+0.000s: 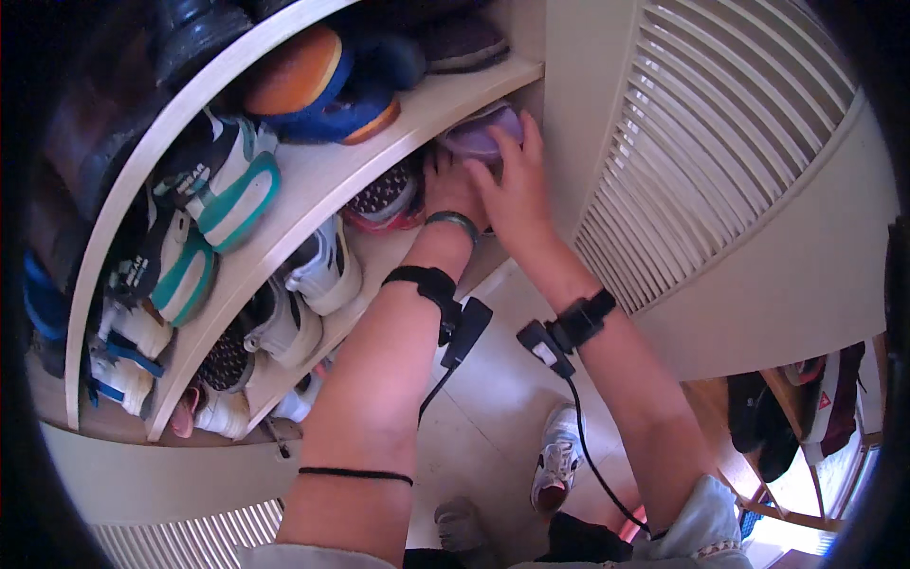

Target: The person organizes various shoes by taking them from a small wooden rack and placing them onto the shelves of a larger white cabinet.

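A lilac shoe (479, 136) lies at the right end of a shelf, under the board above. My right hand (515, 185) grips its near end, with the thumb on one side and the fingers on the other. My left hand (453, 192) reaches into the same shelf just left of it, fingers stretched into shadow; their tips are hard to see. Close by on its left rests a black shoe with white dots (384, 192) and a red lower edge.
Curved shelves (313, 204) hold several shoes, among them an orange and blue pair (327, 95) and teal-soled ones (242, 199). A white slatted door (682, 142) stands open at the right. Below are floor tiles (483, 379) and a sneaker (559, 455).
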### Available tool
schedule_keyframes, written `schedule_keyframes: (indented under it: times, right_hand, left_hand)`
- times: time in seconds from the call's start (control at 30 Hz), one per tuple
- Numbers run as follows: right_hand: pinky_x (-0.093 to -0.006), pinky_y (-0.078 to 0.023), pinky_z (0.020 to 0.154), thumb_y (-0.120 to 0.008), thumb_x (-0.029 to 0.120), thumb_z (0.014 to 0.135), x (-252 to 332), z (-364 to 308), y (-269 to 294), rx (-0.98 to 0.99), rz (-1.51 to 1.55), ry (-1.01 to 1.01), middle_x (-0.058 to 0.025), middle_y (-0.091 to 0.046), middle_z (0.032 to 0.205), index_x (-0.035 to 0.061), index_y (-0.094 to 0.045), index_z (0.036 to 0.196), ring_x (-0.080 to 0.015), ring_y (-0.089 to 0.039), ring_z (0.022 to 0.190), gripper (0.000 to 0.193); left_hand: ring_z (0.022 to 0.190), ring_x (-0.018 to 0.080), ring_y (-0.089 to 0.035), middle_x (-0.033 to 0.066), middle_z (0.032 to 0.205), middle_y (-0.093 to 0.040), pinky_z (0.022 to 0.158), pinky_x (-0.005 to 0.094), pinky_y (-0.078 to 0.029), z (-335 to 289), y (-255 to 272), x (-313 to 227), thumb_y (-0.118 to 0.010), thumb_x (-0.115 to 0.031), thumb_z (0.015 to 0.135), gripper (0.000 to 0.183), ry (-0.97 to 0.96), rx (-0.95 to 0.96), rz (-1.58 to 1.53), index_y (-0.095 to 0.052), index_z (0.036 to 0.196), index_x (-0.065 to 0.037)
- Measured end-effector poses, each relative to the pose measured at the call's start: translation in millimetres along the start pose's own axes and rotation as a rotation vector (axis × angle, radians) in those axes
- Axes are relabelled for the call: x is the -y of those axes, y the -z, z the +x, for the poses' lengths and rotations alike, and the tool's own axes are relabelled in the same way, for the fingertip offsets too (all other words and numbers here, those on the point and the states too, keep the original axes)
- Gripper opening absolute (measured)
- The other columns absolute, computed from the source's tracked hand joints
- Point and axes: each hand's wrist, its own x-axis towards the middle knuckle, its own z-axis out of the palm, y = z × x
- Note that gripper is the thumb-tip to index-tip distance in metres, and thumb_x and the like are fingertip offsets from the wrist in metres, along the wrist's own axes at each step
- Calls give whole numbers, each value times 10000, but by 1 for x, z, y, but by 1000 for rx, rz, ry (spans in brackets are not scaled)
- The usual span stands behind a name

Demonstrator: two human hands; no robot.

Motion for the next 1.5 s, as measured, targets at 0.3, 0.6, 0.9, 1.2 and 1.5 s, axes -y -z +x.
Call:
schedule_keyframes:
  times: [0.3, 0.6, 0.9, 1.2, 1.5]
  right_hand:
    - [-449, -457, 883, -632, 247, 810, -14, 19, -4, 183, -115, 22, -256, -401, 1309, 4, -568, 1104, -430, -524, 1046, 387]
    - [-461, -455, 881, -510, 100, 863, 17, 17, -10, 292, -301, -14, -307, -423, 1270, -64, -544, 1081, -445, -529, 1023, 275]
    - [-450, -426, 928, -515, 73, 864, 21, 26, -12, 464, -274, -78, -302, -431, 1244, -51, -507, 1131, -437, -490, 1093, 295]
    - [-327, -444, 895, -559, 218, 889, 27, -103, 54, 679, 461, -199, -90, -550, 1192, 35, -551, 1126, -175, -539, 1020, 300]
    - [-341, -437, 917, -541, 278, 914, 47, -194, 263, 1524, 264, -605, -143, -594, 1153, 29, -527, 1206, -243, -562, 1067, 383]
  left_hand:
    - [1293, 366, -305, 197, 1372, -359, 1056, 506, -248, -5, -1, 18, -575, -235, 792, 581, -178, -143, -111, -396, 1317, -62]
    - [916, 350, -572, 176, 1058, -595, 817, 443, -453, -292, -41, -24, -552, -10, 718, 486, -364, 134, -647, -491, 1199, -52]
    - [927, 348, -587, 156, 1017, -615, 805, 457, -462, -441, -33, -23, -520, -137, 814, 392, -226, 952, -645, -491, 1204, -113]
    - [970, 354, -575, 172, 1098, -588, 825, 447, -471, -445, -51, -20, -509, -173, 838, 413, 30, 738, -838, -466, 1241, -97]
    - [986, 365, -572, 194, 1128, -579, 856, 439, -465, -400, -22, -35, -509, -210, 844, 426, -171, 946, -768, -464, 1249, -86]
